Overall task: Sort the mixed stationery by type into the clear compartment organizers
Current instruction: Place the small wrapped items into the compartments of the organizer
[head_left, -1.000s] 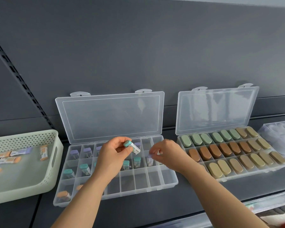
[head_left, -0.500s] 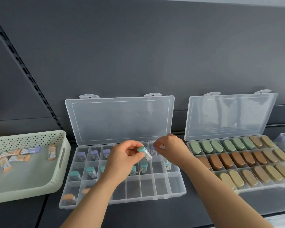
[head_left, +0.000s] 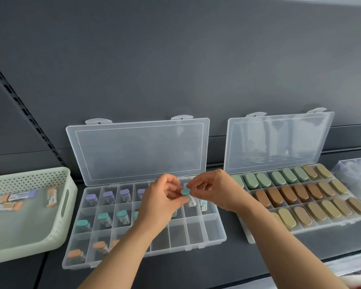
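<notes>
My left hand (head_left: 158,207) pinches a small teal-capped lead case (head_left: 185,193) over the middle row of the open clear organizer (head_left: 196,233). My right hand (head_left: 215,189) meets it from the right, thumb and forefinger closed on the cap end. The organizer's back row holds purple-capped cases (head_left: 108,196), its middle row teal ones (head_left: 103,219), and its front left compartments orange ones (head_left: 98,246). Both hands hide several middle compartments.
A pale green perforated basket (head_left: 68,207) at the left holds several loose orange and purple cases (head_left: 51,197). A second open organizer (head_left: 300,229) at the right is filled with green, brown and tan oval erasers. A clear container (head_left: 360,180) sits at the far right. Both lids lean on the dark back wall.
My right hand has come away from the back-row compartment and closed on the teal case held by my left hand. The view has shifted slightly.
</notes>
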Tool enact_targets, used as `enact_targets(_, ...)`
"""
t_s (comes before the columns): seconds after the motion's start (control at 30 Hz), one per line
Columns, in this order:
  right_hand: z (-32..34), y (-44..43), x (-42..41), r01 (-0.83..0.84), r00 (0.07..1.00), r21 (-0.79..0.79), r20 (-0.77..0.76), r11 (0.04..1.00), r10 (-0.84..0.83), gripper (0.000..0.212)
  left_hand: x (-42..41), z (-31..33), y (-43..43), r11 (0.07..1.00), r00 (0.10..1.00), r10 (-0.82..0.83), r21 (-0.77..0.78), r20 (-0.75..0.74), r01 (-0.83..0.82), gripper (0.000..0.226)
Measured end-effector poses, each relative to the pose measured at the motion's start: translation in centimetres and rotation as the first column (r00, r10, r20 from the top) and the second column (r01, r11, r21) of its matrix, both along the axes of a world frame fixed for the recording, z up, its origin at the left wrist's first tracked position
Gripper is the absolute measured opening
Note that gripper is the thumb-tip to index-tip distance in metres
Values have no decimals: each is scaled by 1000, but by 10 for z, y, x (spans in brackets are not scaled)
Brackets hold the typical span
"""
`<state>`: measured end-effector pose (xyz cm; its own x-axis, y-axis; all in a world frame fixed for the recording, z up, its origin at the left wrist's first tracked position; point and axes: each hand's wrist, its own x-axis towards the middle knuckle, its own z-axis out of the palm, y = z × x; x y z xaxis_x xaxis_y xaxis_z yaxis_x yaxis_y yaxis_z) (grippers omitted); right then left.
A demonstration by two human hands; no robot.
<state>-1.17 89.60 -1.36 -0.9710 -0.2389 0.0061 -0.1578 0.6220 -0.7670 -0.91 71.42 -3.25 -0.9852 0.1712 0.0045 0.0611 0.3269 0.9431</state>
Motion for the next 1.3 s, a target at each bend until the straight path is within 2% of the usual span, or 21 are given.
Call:
enact_targets(0.1,-3,-2,5,9,1000,-55,15,998,-8,21,1,0,4,998,999,-27,-58,-39,25,37)
enact_targets(0.17,-7,-1,7,15,1000,-49,20,999,-14,15,1,-2,3,993,997,-47,-107,-57,41,36)
enact_targets(0.33,-22,1,7,74,996,49,50,996,-77,12,1,-13,-13,934,982,-81,-357,-173,14,22)
enact_targets(0.43,-29,-4,9,69,996,131,40,989,-75,12,2,-18,-20,898,978,-81,-439,-193,-12,22)
enact_targets(0.6,-31,-6,11,62,996,230,41,971,-73,21,2,-23,-22,902,980,-62,-431,-188,-25,24)
enact_targets(0.73,-21,10,11,104,994,225,-51,969,-95,23,1,-23,-21,898,980,-63,-439,-191,-28,25)
enact_targets(0.87,-25,24,10,139,990,350,-57,926,-127,31,-3,-23,-13,879,966,-137,-477,-217,18,31)
enact_targets(0.97,-31,21,10,108,994,413,-58,905,-92,26,-9,-21,-3,860,955,-196,-508,-222,59,32)
enact_targets(1.07,-35,16,11,114,993,406,-75,907,-91,16,-14,-21,5,842,948,-242,-531,-208,98,27)
enact_targets(1.3,-31,23,15,81,996,340,0,937,-86,11,-16,-25,7,833,945,-261,-540,-195,119,20)
